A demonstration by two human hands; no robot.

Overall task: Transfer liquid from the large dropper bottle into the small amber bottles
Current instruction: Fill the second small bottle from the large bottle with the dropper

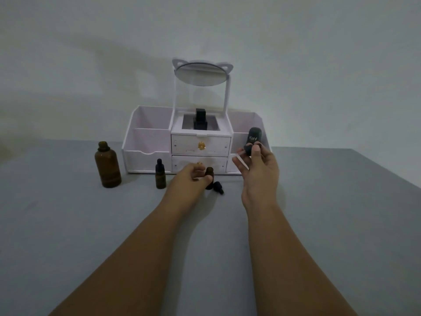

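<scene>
Head view over a grey table. At right, the right grip, lifted off the table in front of the organiser's right end, clamped by thumb and fingertips on a dark dropper lettered "Kahf" in white; bulb uppermost, clear glass pipette slanting down and to the left. At centre, the left grip, low over the table, closed around a small amber bottle, uncapped and upright, just in front of the lower drawer. A loose black dropper cap on its side just right of that bottle. A second small amber bottle, topped with a black dropper, upright further left, apart from both hands. At far left, the large amber bottle, upright, neck open. Behind all, a white organiser with two central drawers, a gold knob on the upper one, a cat-eared oval mirror on a stand above, and a black bottle in the central well.
</scene>
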